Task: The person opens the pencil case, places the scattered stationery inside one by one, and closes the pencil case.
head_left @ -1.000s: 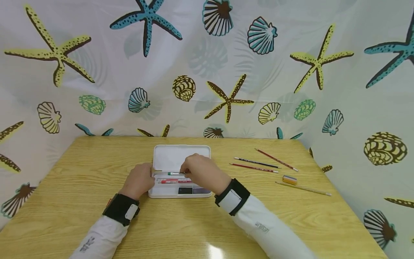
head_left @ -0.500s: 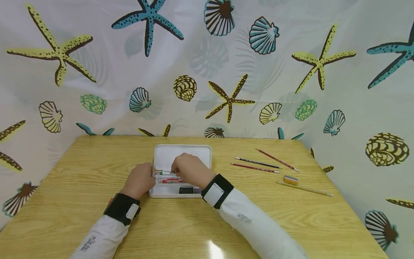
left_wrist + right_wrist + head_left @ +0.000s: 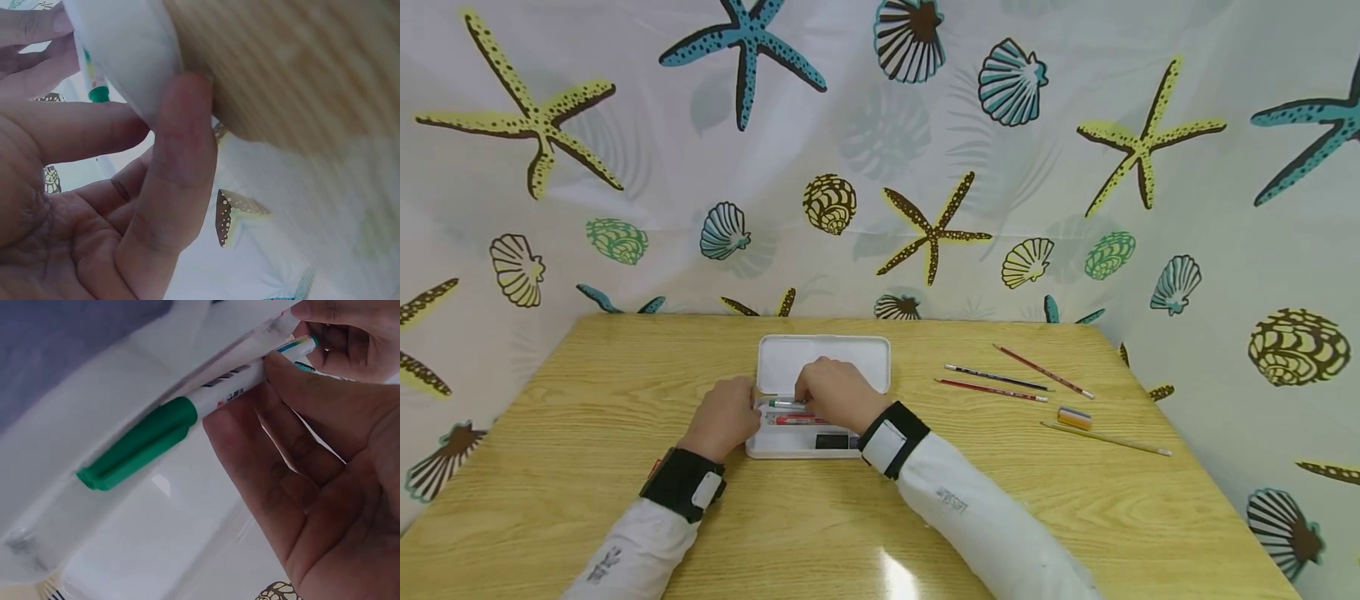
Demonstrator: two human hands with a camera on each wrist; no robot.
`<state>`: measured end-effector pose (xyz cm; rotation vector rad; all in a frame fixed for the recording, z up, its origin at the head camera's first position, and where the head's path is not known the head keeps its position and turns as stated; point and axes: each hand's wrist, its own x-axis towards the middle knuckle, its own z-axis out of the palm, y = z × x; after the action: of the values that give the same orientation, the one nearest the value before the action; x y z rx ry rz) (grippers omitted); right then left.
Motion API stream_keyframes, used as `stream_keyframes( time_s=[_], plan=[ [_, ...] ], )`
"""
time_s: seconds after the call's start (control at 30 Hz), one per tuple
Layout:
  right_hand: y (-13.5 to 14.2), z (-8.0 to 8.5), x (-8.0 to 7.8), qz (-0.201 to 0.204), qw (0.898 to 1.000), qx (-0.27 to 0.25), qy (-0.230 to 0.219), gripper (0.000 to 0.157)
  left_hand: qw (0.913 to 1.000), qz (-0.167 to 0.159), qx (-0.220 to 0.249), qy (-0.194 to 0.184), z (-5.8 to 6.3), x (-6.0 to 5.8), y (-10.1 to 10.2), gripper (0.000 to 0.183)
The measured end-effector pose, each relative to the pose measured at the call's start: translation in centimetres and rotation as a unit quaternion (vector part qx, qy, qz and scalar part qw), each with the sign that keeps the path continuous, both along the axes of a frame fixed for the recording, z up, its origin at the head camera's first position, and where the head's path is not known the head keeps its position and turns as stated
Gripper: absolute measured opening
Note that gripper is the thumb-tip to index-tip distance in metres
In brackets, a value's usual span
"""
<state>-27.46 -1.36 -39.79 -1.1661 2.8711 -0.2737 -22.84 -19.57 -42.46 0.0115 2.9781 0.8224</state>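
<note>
An open white pencil case (image 3: 775, 455) lies on the table, its lid (image 3: 871, 354) folded back. My left hand (image 3: 722, 419) grips the left end of the case; in the left wrist view, thumb and a finger pinch its white wall (image 3: 134, 47). My right hand (image 3: 837, 390) reaches over the case and pinches a white marker with a green cap (image 3: 147, 444). The marker lies lengthwise along the upper part of the case, its green end (image 3: 775, 404) pointing left. Below it are red pens (image 3: 797, 421) and a dark block (image 3: 831, 442).
Right of the case lie two red pencils (image 3: 1041, 370) (image 3: 988, 389), a dark pencil (image 3: 996, 377) and a yellowish pencil (image 3: 1105, 437). An orange-and-blue eraser-like block (image 3: 1073, 417) sits near them. A patterned cloth (image 3: 850, 275) hangs behind the table (image 3: 647, 375).
My right hand has shifted left along the case with the green-capped marker, then down slightly. The left hand keeps its grip on the case's left end.
</note>
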Motion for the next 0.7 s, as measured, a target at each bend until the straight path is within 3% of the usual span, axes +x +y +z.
stream_keyframes(
  time_s=[0.7],
  plan=[
    [0.04, -0.65, 0.00, 0.001, 1.000, 0.012, -0.001, 0.012, 1.0000, -0.003, 0.005, 0.002, 0.10, 0.04, 0.02, 0.010]
  ],
)
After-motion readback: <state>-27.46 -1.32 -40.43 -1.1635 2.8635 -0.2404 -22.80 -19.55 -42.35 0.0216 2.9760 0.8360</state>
